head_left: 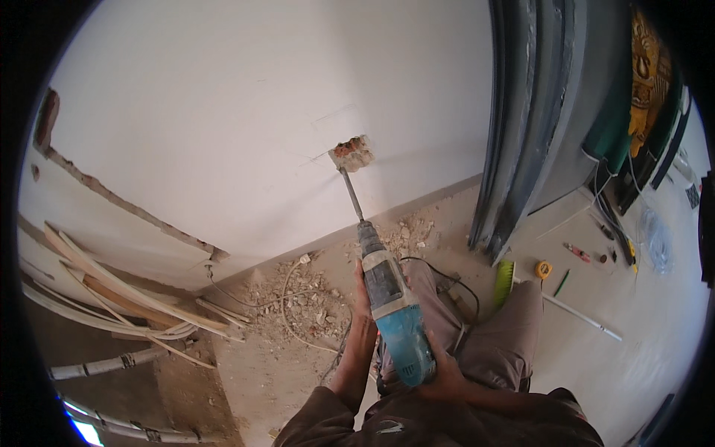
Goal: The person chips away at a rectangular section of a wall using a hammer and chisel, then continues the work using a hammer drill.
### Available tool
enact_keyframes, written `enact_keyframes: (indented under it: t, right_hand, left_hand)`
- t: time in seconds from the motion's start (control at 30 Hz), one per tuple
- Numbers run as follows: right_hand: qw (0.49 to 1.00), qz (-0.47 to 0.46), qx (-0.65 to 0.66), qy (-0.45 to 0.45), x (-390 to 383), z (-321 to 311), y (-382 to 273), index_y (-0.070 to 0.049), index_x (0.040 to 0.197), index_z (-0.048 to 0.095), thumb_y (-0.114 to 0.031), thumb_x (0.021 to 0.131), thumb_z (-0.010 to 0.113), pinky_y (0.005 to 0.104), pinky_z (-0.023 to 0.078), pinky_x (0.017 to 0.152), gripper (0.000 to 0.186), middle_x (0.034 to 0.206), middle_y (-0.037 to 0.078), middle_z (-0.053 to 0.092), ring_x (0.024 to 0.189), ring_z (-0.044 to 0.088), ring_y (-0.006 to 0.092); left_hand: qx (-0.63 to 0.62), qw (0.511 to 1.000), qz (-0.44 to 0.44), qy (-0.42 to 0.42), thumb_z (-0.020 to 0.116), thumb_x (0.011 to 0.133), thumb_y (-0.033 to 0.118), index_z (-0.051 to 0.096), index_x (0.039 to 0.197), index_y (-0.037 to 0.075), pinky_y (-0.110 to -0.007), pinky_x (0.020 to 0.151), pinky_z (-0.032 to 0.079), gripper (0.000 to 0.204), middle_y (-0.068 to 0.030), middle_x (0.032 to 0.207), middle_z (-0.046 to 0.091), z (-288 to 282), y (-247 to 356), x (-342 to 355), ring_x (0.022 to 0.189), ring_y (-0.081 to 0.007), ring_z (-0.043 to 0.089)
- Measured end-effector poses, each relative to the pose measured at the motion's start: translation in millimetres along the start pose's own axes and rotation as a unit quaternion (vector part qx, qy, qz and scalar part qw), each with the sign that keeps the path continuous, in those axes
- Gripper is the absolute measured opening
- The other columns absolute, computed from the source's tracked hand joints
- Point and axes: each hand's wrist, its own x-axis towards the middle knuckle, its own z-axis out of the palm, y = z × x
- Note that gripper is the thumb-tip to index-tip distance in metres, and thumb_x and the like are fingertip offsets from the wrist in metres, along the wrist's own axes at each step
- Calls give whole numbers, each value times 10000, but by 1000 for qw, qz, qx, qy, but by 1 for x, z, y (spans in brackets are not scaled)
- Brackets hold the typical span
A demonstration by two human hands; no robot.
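A teal and grey rotary hammer drill (402, 328) is held out in front of me, its long bit (351, 195) pointing at the white wall (223, 112). The bit's tip meets the lower left edge of a rough hole (351, 153) where plaster is broken away and reddish brick shows. Around the drill's front body my left hand (363, 293) is closed from the left side. My right hand (445, 370) grips the rear end, with most of its fingers hidden behind the tool. Pencil lines mark the wall around the hole.
Rubble (313, 302) and a thin cable (287, 287) lie along the wall's foot. Wooden strips (134, 287) lean at left, below a chased groove (126, 201). Dark metal frames (514, 127) stand at right. A green brush (505, 281), tape measure (543, 269) and white rod (585, 317) are on the floor.
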Motion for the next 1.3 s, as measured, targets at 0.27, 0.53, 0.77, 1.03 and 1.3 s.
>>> enact_keyframes:
  t: [0.27,0.53,0.77,1.03,1.3]
  right_hand:
    - [987,-141,-16,-82,-18,3,13,-29,1486,133,-211,680,787,458,422,964,1053,1300,287,471,1175,495,439]
    - [988,-123,2,-91,-17,-4,22,-39,1488,161,-259,661,802,460,432,949,1069,1300,289,467,1153,512,438]
    - [986,-165,9,-34,-8,-21,18,-51,1485,194,-242,675,790,452,466,881,1024,1219,269,523,1061,572,411]
    - [983,-173,27,-58,16,-25,17,-92,1493,200,-262,704,763,442,503,702,983,948,209,624,806,641,371]
    - [990,-122,32,-64,14,-9,2,-126,1502,198,-345,724,744,463,461,647,976,870,195,596,767,615,378]
  left_hand:
    - [-13,999,-33,-13,330,865,737,515,1238,33,-479,729,547,818,-139,1059,615,7,-10,-30,860,-312,644]
    - [11,999,-10,41,377,825,765,479,1251,-13,-467,657,563,893,-147,1026,603,8,-17,-22,819,-318,635]
    - [71,997,33,22,365,853,735,479,1259,10,-466,650,581,838,-148,1007,602,13,-15,-17,838,-333,643]
    - [15,997,-22,-70,417,811,759,380,1327,-31,-520,790,513,944,-169,1119,542,-5,4,1,978,-349,592]
    - [13,993,-75,-88,479,811,716,355,1332,-30,-498,834,498,918,-157,1163,513,2,14,1,1003,-330,569]
